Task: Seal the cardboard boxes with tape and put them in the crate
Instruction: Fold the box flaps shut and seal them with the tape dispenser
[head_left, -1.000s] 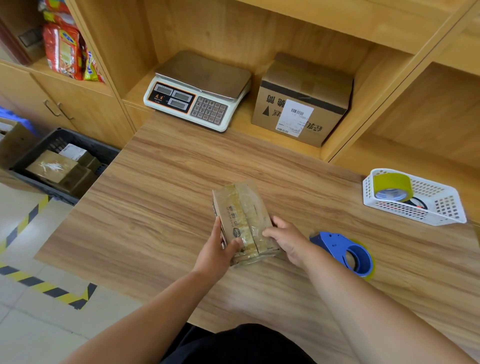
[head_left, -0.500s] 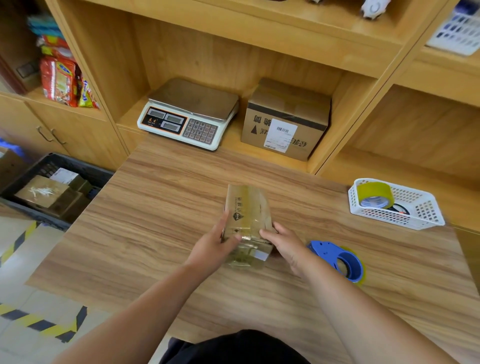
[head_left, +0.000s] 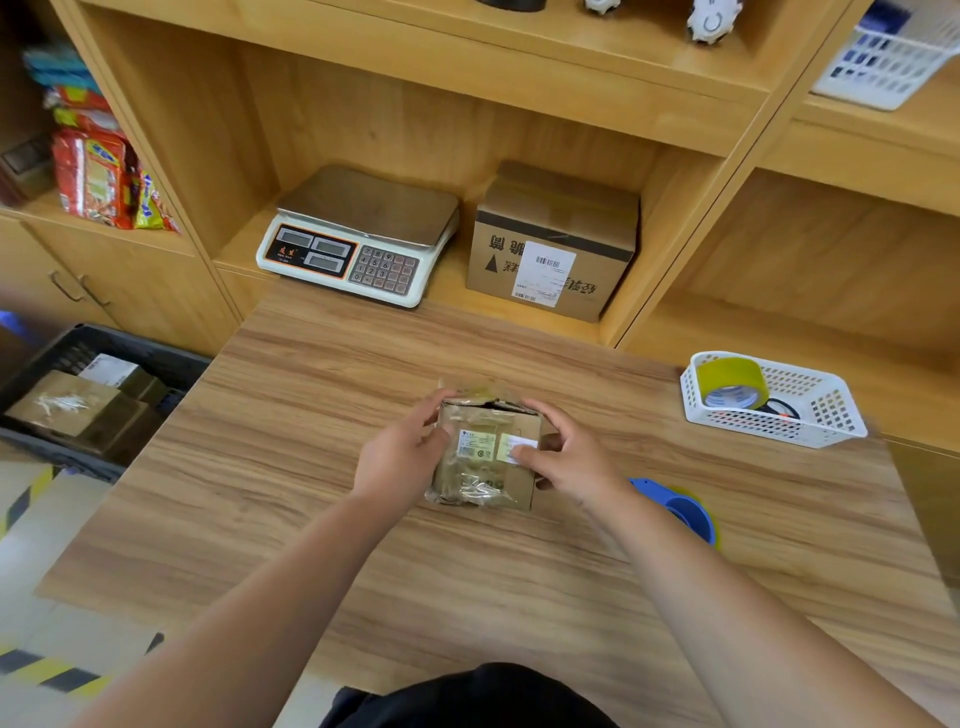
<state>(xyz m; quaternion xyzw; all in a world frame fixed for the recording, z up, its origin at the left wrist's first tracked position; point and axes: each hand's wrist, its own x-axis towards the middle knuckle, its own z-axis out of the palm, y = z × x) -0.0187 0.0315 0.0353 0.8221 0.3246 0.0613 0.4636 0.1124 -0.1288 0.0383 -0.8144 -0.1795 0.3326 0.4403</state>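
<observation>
The small brown cardboard box (head_left: 485, 457), wrapped in wrinkled clear tape, sits near the middle of the wood-grain worktop (head_left: 291, 467), held between 2 hands. The left hand (head_left: 402, 460) grips its left side, fingers curled over the far top edge and thumb on the near face. The right hand (head_left: 569, 460) grips the right side the same way, its thumb pressing a white label on the face turned to the camera. Whether the box lies flat or is tipped up on its near edge I cannot tell.

Raw flap edges and loose, crumpled tape show along the far top edge. I judge the step in hand to be checking and pressing down the seal.

To do it well, rub the thumbs outward along every strip so no corner lifts. Hold the flaps flush and turn the box to check each seam. If a flap gapes, the blue tape dispenser (head_left: 685, 512) lies just beside the right wrist. A spare yellow-green tape roll (head_left: 730, 382) stands in the white mesh basket (head_left: 831, 421) at the far right.

The black plastic crate (head_left: 156, 358), already holding other boxes, sits off the worktop's left edge. Set the sealed box in flat rather than dropping it.
</observation>
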